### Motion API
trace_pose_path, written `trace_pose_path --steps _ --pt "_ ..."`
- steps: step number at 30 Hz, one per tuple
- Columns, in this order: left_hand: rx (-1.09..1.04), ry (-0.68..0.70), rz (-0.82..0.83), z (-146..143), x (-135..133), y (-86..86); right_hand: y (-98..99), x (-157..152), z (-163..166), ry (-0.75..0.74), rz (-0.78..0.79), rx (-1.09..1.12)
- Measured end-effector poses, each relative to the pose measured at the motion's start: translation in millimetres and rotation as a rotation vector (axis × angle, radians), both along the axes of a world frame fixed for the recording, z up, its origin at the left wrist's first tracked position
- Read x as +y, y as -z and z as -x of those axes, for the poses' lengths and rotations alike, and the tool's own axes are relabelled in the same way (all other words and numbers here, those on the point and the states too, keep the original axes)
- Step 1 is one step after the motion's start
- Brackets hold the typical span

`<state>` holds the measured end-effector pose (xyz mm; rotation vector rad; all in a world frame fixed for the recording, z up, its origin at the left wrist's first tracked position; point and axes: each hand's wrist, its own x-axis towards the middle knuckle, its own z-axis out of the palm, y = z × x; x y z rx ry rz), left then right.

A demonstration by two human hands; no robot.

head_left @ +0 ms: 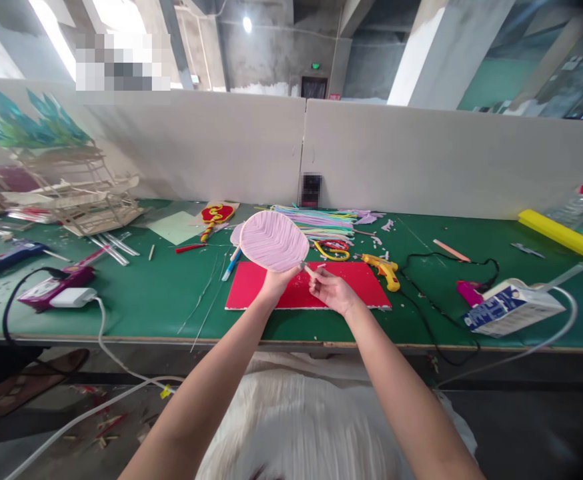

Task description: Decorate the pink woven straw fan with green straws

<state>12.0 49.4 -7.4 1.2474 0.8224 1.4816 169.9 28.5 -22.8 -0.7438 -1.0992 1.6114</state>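
A round hand fan (273,241) covered in pale pink strips that form a leaf-like rib pattern is held up above the red board (339,283). My left hand (280,280) supports it at the lower edge, with its fingers mostly hidden behind the fan. Between the thumb and fingers of my right hand (332,289) is the fan's short, pale handle (309,271). A second pale pink shape (236,233) shows partly behind the fan. Small pale scraps are scattered over the red board.
Pastel strips (331,223) lie behind the board, with yellow-handled scissors (334,250) before them. At the right are a yellow glue gun (384,270), its black cord and a carton (514,308). A power strip (56,287) and a stick model (84,200) stand left. A partition (196,153) closes the back.
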Motion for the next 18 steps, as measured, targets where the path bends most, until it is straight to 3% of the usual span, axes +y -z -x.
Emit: trace_pose_path --steps 7,11,15,18 --pt "-0.038 0.089 0.016 -1.1 -3.4 -3.4 -3.3 -5.0 -0.4 -0.071 0.002 0.033" --pt "-0.051 0.064 0.033 -0.4 -1.0 -1.2 -3.7 -4.0 2.5 -0.01 -0.022 -0.021" --pt "-0.084 -0.051 0.087 2.3 2.0 0.3 -6.7 -2.5 10.3 0.251 -0.113 -0.073" --pt "-0.125 -0.147 0.113 4.4 2.0 -0.5 -7.2 -4.1 14.1 0.542 -0.3 -0.267"
